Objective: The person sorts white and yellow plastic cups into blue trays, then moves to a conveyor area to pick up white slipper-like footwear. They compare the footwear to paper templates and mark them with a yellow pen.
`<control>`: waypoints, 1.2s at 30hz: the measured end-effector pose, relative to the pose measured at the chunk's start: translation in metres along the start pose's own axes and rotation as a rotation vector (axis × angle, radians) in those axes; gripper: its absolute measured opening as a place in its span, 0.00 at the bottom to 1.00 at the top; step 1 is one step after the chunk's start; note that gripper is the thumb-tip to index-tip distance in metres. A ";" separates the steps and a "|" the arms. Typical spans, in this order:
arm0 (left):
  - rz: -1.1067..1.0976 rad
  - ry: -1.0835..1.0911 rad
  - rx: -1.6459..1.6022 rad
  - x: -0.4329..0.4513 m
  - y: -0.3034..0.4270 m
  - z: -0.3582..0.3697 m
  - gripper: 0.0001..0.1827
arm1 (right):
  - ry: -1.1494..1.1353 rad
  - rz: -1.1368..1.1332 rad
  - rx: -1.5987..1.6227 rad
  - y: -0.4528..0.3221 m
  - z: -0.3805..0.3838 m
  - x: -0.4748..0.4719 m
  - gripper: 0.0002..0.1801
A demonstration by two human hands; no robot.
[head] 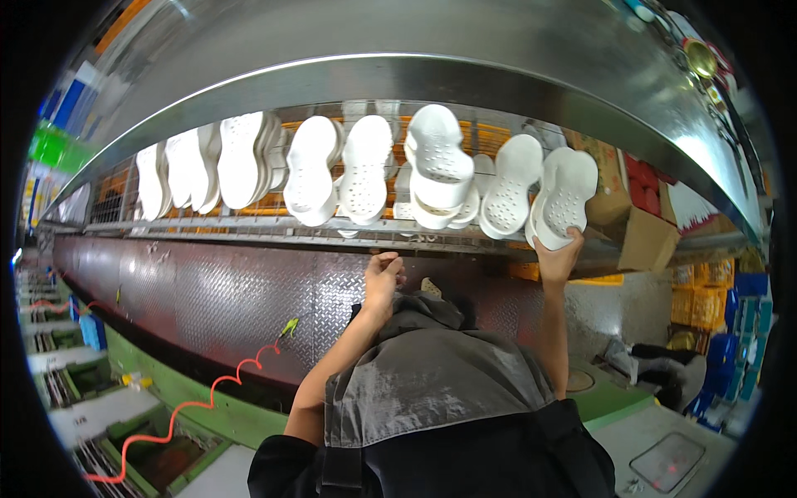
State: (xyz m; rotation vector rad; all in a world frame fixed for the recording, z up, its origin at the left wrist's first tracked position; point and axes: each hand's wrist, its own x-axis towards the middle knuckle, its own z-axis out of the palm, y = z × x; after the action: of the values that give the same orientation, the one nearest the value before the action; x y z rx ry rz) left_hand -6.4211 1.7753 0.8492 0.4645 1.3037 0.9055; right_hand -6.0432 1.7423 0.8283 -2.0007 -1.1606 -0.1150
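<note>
My right hand (560, 254) grips the heel end of a white foam clog (563, 193) at the right end of a row on a wire shelf. Part of another white piece shows at its left side. My left hand (384, 277) is below the shelf's front edge, fingers curled, touching no shoe; whether something small is between its fingers cannot be told. Nearest above it are a white perforated shoe piece (366, 171) and stacked white clogs (439, 163). Flat white soles (241, 162) lie in overlapping stacks farther left. A single white piece (512, 187) lies just left of the held clog.
A steel countertop (386, 31) overhangs the wire shelf (249, 223). Cardboard boxes (647, 236) stand at its right end. A coiled red air hose (180, 408) with a green air gun (289, 327) crosses the green machine frame (249, 420). A person (669, 373) is at lower right.
</note>
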 end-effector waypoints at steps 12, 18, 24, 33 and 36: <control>-0.026 0.243 -0.116 -0.014 -0.006 -0.053 0.09 | 0.191 -0.177 -0.018 -0.036 -0.030 0.010 0.40; 0.004 0.354 -0.267 0.012 0.026 -0.124 0.05 | 0.142 -0.341 0.297 -0.190 0.002 0.009 0.12; 0.095 0.363 -0.312 0.076 0.089 -0.218 0.06 | -0.385 -0.509 0.656 -0.360 0.100 -0.082 0.08; 0.329 0.504 -0.190 0.132 0.207 -0.381 0.11 | -0.824 -0.809 0.135 -0.550 0.285 -0.158 0.30; 0.416 0.483 -0.097 0.150 0.237 -0.403 0.17 | -0.878 -0.813 -0.084 -0.570 0.303 -0.168 0.32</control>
State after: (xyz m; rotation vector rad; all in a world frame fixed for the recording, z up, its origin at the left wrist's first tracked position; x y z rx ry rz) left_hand -6.8771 1.9568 0.8360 0.4652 1.6188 1.4885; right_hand -6.6638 1.9779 0.8882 -1.5207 -2.5103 0.3496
